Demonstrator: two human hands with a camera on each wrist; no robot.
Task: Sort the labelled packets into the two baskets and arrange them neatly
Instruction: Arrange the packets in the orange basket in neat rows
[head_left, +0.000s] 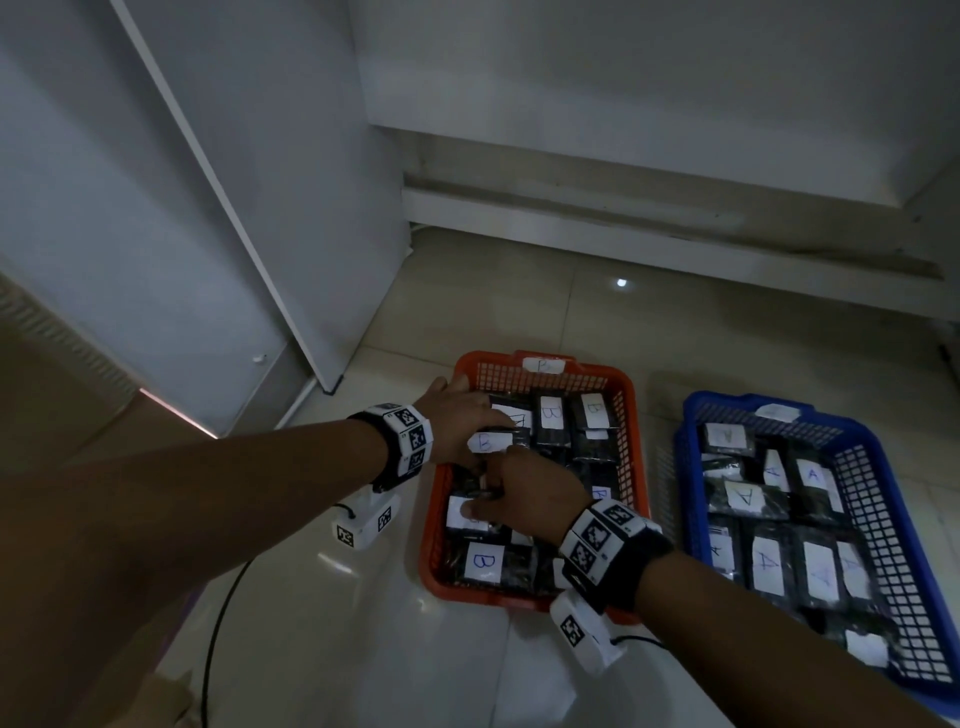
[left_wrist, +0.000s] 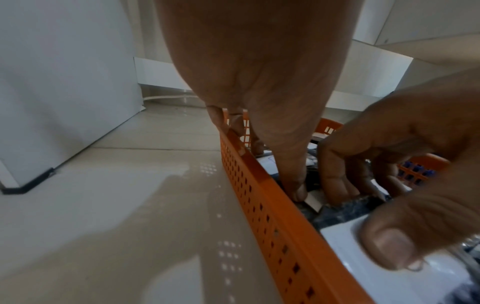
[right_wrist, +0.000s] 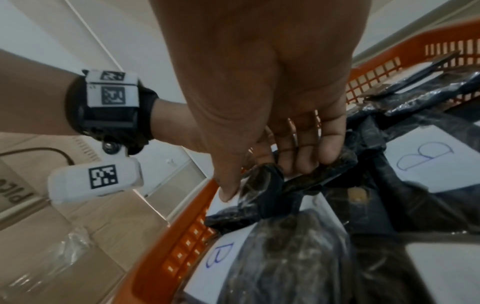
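**Two baskets side by side on the floor**

Two baskets are sitting on the floor (head_left: 519, 291) — the B basket (head_left: 631, 415) on the left, the A basket (head_left: 862, 499) just beside it on the right. B-labelled packets (head_left: 551, 418) are lying inside the left one, A-labelled packets (head_left: 769, 564) inside the right. Both hands are reaching into the B basket near its left wall — the left hand (head_left: 457, 415) toward the far corner, the right hand (head_left: 530, 491) nearer.
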